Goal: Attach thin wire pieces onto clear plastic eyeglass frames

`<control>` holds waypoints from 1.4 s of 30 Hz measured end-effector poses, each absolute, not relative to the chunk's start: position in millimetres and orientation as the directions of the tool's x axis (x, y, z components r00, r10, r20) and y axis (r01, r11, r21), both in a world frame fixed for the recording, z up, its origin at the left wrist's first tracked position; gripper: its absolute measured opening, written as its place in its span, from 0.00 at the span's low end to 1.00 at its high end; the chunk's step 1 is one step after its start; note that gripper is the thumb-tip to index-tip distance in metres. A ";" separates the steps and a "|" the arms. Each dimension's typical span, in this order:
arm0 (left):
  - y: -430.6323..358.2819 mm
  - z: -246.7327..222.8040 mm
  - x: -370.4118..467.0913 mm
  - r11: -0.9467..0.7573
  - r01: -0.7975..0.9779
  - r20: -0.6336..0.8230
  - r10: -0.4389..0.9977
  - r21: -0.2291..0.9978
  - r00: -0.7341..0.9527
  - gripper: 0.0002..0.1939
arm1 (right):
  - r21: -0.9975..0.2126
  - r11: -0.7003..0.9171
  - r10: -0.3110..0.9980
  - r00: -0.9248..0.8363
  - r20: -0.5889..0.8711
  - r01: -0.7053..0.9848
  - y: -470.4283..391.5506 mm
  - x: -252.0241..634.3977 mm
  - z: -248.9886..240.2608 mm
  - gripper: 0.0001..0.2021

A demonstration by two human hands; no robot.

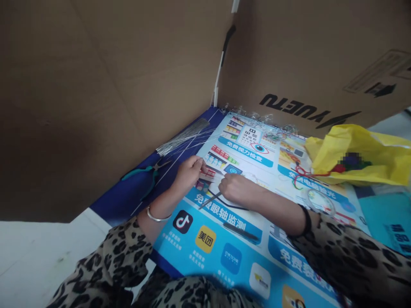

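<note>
My left hand (189, 172) is closed in a pinch above the printed sheet; anything between its fingertips is too small to make out. Just right of it, my right hand (236, 189) is closed round a slim grey metal tool (210, 200) whose thin end points down-left. The tool's exact kind is hidden by the fingers. Below my right hand, a dark slender object (240, 231) lies on the blue printed sheet (183, 252). Teal-handled pliers (149, 173) rest left of my left hand, and beyond them is a bundle of thin silver wires (184, 136).
Tall cardboard panels (105, 85) wall the back and left. Tangled clear and silver bits (266, 124) lie along the back edge. At right are a yellow bag (353, 145), red cord (308, 173), a pale ring-shaped coil (321, 201) and a turquoise packet (385, 218).
</note>
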State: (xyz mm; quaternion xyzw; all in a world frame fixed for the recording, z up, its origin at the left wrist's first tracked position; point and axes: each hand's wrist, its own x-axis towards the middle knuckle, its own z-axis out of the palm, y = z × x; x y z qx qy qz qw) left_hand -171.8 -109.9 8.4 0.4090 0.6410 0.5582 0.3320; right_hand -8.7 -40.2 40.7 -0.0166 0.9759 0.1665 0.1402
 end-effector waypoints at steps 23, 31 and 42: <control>-104.5 6.0 -181.0 -0.241 -0.307 0.044 0.846 0.921 -0.531 0.10 | 0.294 0.942 0.238 -0.940 -0.244 0.162 -24.1 14.6 72.6 0.08; -107.7 6.6 -164.3 -0.306 -0.351 0.147 0.899 0.885 -0.413 0.10 | 0.058 0.849 0.526 -0.850 -0.007 0.525 -31.0 58.8 112.6 0.10; -115.4 8.6 -141.6 -0.223 -0.485 0.116 0.964 0.846 -0.240 0.12 | -0.408 0.795 0.563 -0.796 0.223 0.448 -53.6 75.8 93.5 0.08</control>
